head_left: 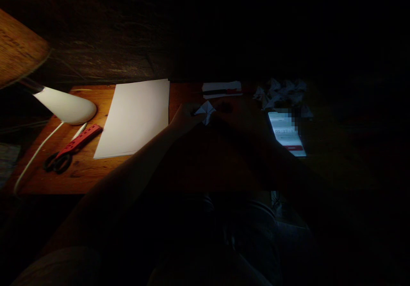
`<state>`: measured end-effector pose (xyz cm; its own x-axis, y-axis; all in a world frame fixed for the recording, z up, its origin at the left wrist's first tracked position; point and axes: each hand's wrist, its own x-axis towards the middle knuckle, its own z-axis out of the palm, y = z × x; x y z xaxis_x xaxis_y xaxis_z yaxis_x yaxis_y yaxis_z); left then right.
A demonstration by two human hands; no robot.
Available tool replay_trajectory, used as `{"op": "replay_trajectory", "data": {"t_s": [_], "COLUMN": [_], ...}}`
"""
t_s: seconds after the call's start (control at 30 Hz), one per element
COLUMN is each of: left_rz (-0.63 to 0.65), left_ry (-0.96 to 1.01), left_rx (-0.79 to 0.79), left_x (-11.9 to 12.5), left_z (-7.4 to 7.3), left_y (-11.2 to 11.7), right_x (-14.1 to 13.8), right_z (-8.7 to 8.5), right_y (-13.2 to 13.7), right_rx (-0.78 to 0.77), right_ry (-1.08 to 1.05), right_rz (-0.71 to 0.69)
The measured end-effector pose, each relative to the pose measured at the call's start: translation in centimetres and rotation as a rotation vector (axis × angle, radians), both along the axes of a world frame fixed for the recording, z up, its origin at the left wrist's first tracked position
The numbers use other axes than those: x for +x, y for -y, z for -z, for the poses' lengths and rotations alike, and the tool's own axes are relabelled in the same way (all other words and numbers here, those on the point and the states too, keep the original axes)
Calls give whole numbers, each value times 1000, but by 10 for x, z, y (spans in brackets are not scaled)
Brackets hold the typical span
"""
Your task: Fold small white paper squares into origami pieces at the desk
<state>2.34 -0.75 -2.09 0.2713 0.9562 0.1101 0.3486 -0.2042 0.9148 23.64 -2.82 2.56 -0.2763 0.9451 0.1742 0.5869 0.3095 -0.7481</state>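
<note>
The scene is very dark, lit only from the left. A small folded piece of white paper sits above the middle of the wooden table, held between both hands. My left hand grips its left side with closed fingers. My right hand, barely visible in shadow, holds its right side. Both forearms reach in from the bottom of the view.
A stack of white sheets lies left of my hands. Red-handled scissors and a white lamp with its cord are at the far left. A lit phone, crumpled papers and a small white pack lie right and behind.
</note>
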Motion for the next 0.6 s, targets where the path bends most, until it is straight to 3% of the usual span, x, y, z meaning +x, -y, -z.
{"op": "replay_trajectory", "data": {"t_s": [0.4, 0.6], "left_rz": [-21, -42], "left_ry": [-28, 63], "left_rx": [19, -67], "left_x": [-3, -2], "left_z": [5, 2], "left_y": [-1, 1], "right_x": [-5, -7], "right_z": [8, 14], "right_y": [-1, -5], "right_rx": [21, -10], "right_ry": [-51, -170], "right_rz": [-3, -27]}}
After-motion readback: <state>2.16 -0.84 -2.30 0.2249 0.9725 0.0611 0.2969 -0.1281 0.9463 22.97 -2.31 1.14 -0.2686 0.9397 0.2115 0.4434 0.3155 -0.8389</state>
